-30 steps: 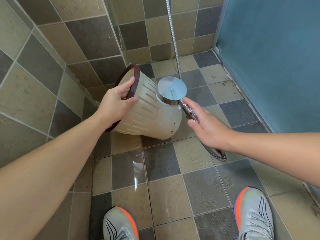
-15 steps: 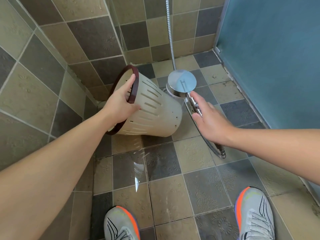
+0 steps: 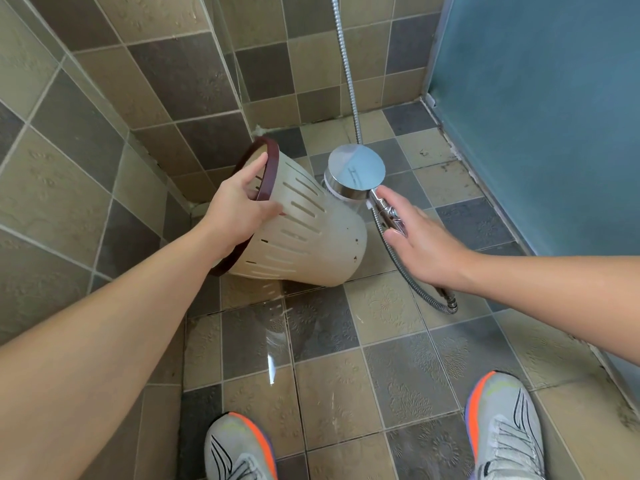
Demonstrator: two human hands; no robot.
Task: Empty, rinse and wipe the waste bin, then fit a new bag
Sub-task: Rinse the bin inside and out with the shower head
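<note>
While our left hand (image 3: pixel 239 209) grips the dark red rim of the cream waste bin (image 3: pixel 311 233), tilted on its side at the frame's centre, our right hand (image 3: pixel 424 242) holds the chrome shower head (image 3: pixel 356 172) by its handle just beside it, fingers curled loosely, above the wet tiled floor (image 3: pixel 381 358).

— What's the bin (image 3: pixel 304 233) at frame centre made of?
— Matt cream plastic, slotted, with a glossy dark red plastic rim (image 3: pixel 268 171).
— And the shower head (image 3: pixel 356 171) right of it?
— Polished chrome, mirror-bright; its hose (image 3: pixel 346 64) is ribbed metal.
— The floor (image 3: pixel 381 358)?
— Embossed tiles, brown and grey, shiny with wet in the lower middle.
— The upper right?
— A frosted blue-green panel (image 3: pixel 536 116), matt. The shoes (image 3: pixel 502 431) look like woven mesh.
</note>
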